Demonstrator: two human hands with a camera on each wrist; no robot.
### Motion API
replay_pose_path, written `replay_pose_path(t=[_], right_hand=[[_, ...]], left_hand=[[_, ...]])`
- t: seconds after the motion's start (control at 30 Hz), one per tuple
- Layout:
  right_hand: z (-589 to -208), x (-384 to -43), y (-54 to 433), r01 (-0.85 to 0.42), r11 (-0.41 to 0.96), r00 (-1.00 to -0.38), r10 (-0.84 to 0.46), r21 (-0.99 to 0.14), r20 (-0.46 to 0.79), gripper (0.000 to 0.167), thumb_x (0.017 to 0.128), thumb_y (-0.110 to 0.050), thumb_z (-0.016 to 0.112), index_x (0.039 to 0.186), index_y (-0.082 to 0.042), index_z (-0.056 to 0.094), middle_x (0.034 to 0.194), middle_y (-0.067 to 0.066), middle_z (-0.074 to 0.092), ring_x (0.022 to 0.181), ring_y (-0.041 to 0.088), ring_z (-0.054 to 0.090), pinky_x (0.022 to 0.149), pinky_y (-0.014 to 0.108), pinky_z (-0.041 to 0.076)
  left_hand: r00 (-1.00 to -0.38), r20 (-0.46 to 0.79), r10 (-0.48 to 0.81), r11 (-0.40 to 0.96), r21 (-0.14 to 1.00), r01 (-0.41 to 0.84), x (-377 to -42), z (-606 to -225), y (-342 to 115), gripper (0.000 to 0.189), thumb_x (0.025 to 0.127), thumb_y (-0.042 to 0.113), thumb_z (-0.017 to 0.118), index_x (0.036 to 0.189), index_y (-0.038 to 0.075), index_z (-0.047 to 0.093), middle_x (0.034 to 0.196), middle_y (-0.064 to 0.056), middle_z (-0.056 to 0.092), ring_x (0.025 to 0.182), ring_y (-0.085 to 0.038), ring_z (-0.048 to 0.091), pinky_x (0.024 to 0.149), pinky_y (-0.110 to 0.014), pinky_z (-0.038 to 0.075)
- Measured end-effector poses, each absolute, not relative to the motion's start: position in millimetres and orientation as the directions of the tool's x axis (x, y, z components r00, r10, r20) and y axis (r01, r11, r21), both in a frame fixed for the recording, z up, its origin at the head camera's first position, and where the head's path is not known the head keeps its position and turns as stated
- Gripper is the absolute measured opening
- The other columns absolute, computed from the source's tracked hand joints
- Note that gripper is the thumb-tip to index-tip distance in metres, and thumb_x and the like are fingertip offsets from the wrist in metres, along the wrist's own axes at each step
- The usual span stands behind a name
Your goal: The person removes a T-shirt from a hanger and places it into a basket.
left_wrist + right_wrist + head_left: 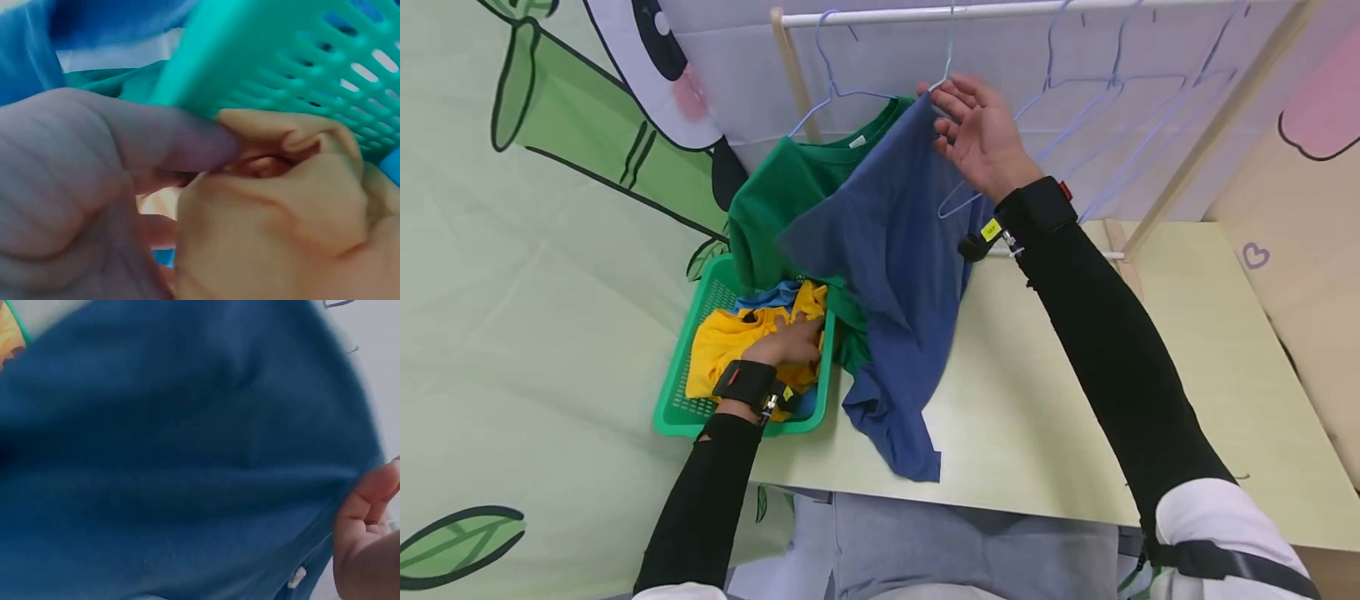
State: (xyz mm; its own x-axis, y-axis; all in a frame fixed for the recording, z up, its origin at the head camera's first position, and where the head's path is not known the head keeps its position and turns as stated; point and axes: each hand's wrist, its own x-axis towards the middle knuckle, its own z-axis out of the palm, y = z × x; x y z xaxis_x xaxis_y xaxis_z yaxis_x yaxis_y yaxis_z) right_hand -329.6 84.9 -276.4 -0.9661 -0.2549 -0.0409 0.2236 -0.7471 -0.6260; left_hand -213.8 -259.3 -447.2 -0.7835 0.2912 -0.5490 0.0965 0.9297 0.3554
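My left hand [790,340] reaches into the green plastic basket [665,414] and pinches a fold of the yellow shirt [722,337]. In the left wrist view, the thumb [194,140] presses on the yellow cloth beside the basket wall. Up at the rail, my right hand [981,125] pinches the top edge of a blue shirt [910,242] beside the hook of a pale hanger [950,50]. The blue shirt hangs down in loose folds, and fills most of the right wrist view. It partly covers a green shirt [767,204] on a lilac hanger [829,58].
A white rail [895,14] on a wooden frame [1217,133] spans the back of the table [1037,400]. Several lilac hangers [1112,83] hang to the right of my right hand. Blue cloth [775,296] lies under the yellow shirt in the basket.
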Motion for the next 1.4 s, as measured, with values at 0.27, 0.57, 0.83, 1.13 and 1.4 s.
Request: replay_pose_path(t=[0.27, 0.57, 0.83, 1.13, 1.4], right_hand=[[-238, -305, 116, 0.055, -0.764, -0.972, -0.189, -0.643, 0.142, 0.03, 0.116, -0.019, 0.047, 0.111, 0.005, 0.063, 0.093, 0.017, 0.073, 0.07, 0.021, 0.059, 0.062, 0.027, 0.045], [-238, -236, 107, -0.572, -0.391, -0.785, 0.007, -0.721, 0.619, 0.029, 0.105, 0.004, 0.056, 0.081, 0.01, 0.07, 0.065, 0.01, 0.067, 0.051, 0.016, 0.057, 0.046, 0.024, 0.023], [-281, -191, 98, -0.685, -0.298, -0.719, 0.126, -0.665, 0.684, 0.023, 0.102, -0.007, 0.07, 0.087, 0.009, 0.078, 0.074, 0.009, 0.077, 0.048, 0.017, 0.058, 0.042, 0.028, 0.026], [-305, -178, 98, -0.676, -0.211, -0.736, 0.147, -0.706, 0.661, 0.022, 0.101, -0.004, 0.068, 0.09, 0.015, 0.075, 0.075, -0.002, 0.076, 0.04, 0.013, 0.037, 0.042, 0.027, 0.025], [-303, -179, 104, -0.665, -0.22, -0.747, 0.185, -0.714, 0.639, 0.029, 0.103, -0.004, 0.067, 0.084, 0.017, 0.069, 0.068, 0.002, 0.074, 0.036, 0.013, 0.031, 0.04, 0.027, 0.021]], left_hand=[[-0.916, -0.303, 0.264, 0.879, 0.465, 0.1, -203, -410, -251, 0.05, 0.107, 0.011, 0.046, 0.154, -0.005, 0.048, 0.167, -0.035, 0.027, 0.153, -0.054, 0.027, 0.121, -0.078, 0.014], [-0.875, 0.39, 0.286, 0.691, 0.549, 0.471, -166, -326, -175, 0.029, 0.11, 0.013, 0.057, 0.131, -0.002, 0.069, 0.13, -0.017, 0.07, 0.114, -0.034, 0.065, 0.101, -0.05, 0.052], [-0.689, 0.619, 0.378, 0.564, 0.436, 0.701, -119, -268, -84, 0.051, 0.112, 0.041, 0.05, 0.138, 0.0, 0.064, 0.139, -0.015, 0.067, 0.124, -0.03, 0.066, 0.109, -0.043, 0.052], [-0.745, 0.591, 0.308, 0.361, 0.652, 0.667, -117, -288, -43, 0.028, 0.095, 0.014, 0.074, 0.116, -0.004, 0.07, 0.122, -0.018, 0.068, 0.105, -0.026, 0.066, 0.091, -0.037, 0.059], [-0.691, 0.636, 0.343, 0.332, 0.606, 0.722, -103, -305, -38, 0.017, 0.093, 0.017, 0.079, 0.094, 0.003, 0.069, 0.089, -0.007, 0.064, 0.076, -0.017, 0.056, 0.069, -0.027, 0.051]])
